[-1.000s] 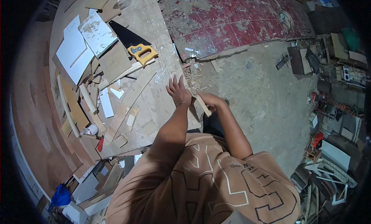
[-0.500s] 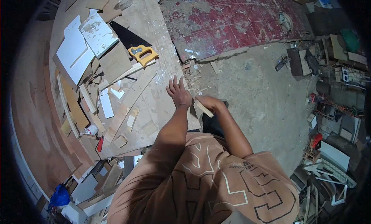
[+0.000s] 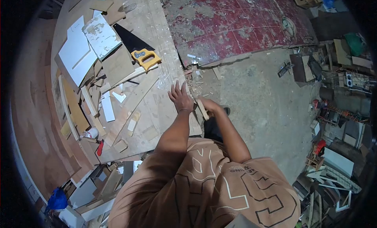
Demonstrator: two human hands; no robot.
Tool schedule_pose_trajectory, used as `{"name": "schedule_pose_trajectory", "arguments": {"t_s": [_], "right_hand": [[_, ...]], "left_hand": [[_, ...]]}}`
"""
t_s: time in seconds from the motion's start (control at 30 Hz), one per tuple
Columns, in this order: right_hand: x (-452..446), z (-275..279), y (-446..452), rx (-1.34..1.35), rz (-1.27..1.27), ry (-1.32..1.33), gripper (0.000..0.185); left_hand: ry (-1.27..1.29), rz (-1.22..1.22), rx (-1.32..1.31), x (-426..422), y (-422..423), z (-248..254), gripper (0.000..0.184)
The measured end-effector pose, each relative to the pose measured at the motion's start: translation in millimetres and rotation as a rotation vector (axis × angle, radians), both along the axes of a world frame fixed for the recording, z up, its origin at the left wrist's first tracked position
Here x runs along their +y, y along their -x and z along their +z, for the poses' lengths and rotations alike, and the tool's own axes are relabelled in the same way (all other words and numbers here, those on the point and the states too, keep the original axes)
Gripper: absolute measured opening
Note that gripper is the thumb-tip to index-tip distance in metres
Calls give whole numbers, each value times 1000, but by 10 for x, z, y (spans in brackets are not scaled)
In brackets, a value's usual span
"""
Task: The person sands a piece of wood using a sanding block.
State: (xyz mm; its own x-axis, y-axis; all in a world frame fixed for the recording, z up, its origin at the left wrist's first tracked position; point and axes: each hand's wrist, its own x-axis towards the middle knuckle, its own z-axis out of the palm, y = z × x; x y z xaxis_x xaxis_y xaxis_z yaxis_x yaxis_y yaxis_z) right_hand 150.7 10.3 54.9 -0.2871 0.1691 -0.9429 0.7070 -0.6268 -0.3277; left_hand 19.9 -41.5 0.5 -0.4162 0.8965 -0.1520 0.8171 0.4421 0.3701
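Fingers spread, my left hand (image 3: 181, 98) lies flat on the edge of the wooden workbench (image 3: 159, 120). Just off that edge, my right hand (image 3: 208, 104) is closed around a short wooden strip (image 3: 203, 111), which stands at a tilt beside the bench. The fingertips of this hand are partly hidden. Farther up the bench rests a handsaw (image 3: 141, 53) with a black blade and a yellow handle, touching neither hand.
White boards (image 3: 76, 51) and wood offcuts (image 3: 90, 100) clutter the bench's left side. A red-handled tool (image 3: 100, 148) lies near its corner. Beyond the bench are a worn red tiled floor (image 3: 235, 19) and grey concrete (image 3: 259, 90). Scrap piles line the right wall.
My right hand has shifted slightly left, and the wooden strip has swung to a steeper angle. My left hand stays flat on the bench. The camera view has moved a little.
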Motion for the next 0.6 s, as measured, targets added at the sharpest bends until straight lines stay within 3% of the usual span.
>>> {"name": "schedule_pose_trajectory", "arguments": {"t_s": [0.07,0.17,0.33,0.43,0.47,0.53,0.57,0.6], "right_hand": [[-145,-549,45,171,-549,21,62],[-242,-424,-11,139,-652,50,61],[-518,413,-151,190,-695,138,57],[-504,59,-33,184,-724,17,57],[-466,-293,-73,181,-678,-4,57],[-323,-481,-66,293,-927,113,57],[-239,-544,-152,545,-980,283,58],[-253,-510,-195,547,-987,276,58]], "left_hand": [[3,-9,20,-15,4,12,74],[-11,-13,17,13,11,40,72],[19,-8,13,-8,3,39,72],[10,-12,36,9,-5,26,72],[1,-11,34,9,-5,29,72],[-2,-20,34,-25,3,18,72],[-7,-14,48,-19,-1,6,72],[-15,-8,60,4,-9,-6,73]]}}
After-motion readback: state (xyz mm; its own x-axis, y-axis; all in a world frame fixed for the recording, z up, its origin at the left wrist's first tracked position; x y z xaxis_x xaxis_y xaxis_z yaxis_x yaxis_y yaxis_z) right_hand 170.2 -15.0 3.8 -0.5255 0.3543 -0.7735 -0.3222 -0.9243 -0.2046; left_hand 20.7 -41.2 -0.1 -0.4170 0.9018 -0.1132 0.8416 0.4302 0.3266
